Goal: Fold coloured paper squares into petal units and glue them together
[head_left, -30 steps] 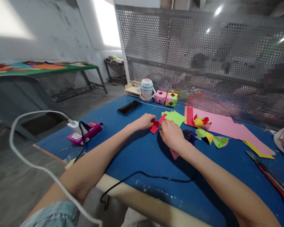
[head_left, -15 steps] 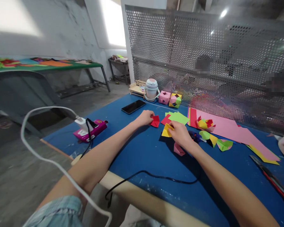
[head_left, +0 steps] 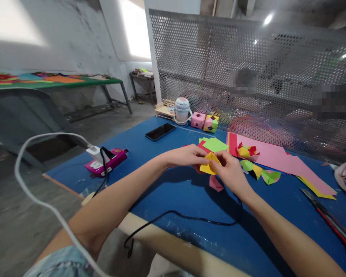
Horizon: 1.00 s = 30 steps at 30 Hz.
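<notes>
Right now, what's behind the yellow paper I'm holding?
Beyond it, green sheets overlap red paper. The yellow paper, left hand and right hand hide whatever is directly behind.

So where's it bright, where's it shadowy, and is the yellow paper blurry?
Head view: the upper-left wall has washed-out bright patches; head view: shadow lies on the blue table beside the right forearm; head view: the yellow paper looks fairly sharp.
</notes>
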{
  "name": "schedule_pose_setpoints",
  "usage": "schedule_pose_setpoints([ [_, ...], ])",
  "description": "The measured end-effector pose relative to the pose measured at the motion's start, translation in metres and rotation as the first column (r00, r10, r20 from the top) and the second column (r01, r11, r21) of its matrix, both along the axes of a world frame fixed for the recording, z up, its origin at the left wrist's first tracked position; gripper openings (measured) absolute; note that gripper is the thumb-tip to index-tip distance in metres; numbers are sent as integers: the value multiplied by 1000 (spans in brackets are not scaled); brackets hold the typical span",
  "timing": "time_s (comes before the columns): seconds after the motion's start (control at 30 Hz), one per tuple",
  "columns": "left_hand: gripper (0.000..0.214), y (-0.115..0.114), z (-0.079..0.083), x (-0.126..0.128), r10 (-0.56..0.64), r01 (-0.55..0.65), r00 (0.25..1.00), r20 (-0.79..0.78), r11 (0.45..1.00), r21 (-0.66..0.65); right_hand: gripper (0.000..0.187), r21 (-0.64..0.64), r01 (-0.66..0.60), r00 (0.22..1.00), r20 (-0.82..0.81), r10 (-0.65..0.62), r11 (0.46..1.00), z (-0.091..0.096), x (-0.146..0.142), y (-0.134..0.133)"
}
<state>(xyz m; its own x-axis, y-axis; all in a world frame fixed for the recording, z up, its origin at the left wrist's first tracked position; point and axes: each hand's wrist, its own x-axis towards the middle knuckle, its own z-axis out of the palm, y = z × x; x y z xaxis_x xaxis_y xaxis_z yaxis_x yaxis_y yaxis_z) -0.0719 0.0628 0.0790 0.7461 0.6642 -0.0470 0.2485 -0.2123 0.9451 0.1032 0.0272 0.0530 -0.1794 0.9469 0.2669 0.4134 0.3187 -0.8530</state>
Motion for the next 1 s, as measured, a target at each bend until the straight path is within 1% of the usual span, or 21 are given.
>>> schedule_pose_setpoints([
  [0.13, 27, -3, -1, 5, 106, -106, 994, 5, 992, 66, 25, -2, 2, 999, -51, -2, 1000, 0, 6, -7],
  [0.2, 26, -5, 0, 7, 150, -150, 989, 12, 987, 57, 26, -15, 0, 998, -58, -1, 1000, 0, 10, -11],
  [0.27, 24, -7, 1, 8, 168, -169, 986, 17, 985, 22, 25, -14, 13, 1000, -22, -13, 1000, -1, 15, -16],
  [0.33, 22, -8, 0, 10, 154, -154, 988, 14, 988, 4, 25, 8, 41, 999, 32, -41, 999, -1, 18, -20],
  [0.43, 19, -9, -3, 11, 92, -92, 996, 10, 996, 21, 25, 36, 83, 993, 81, -85, 996, -4, 20, -22],
  [0.5, 21, -9, -5, 13, 71, -72, 997, 19, 997, 36, 24, 47, 100, 990, 93, -104, 994, -5, 20, -23],
  [0.6, 25, -8, -7, 14, 74, -76, 997, 37, 996, 47, 23, 64, 99, 989, 105, -105, 993, -6, 19, -23],
  [0.73, 27, -8, -8, 13, 81, -82, 996, 44, 996, 29, 23, 100, 77, 987, 134, -90, 992, -6, 18, -25],
  [0.83, 29, -7, -10, 13, 97, -98, 995, 22, 992, 81, 23, 119, 68, 983, 160, -87, 991, -5, 17, -26],
  [0.9, 27, -6, -11, 13, 97, -98, 995, 18, 989, 113, 22, 111, 63, 983, 166, -81, 992, -5, 17, -27],
  [1.0, 24, -5, -12, 14, 95, -98, 995, 35, 989, 106, 22, 84, 50, 984, 164, -63, 995, -6, 17, -28],
])
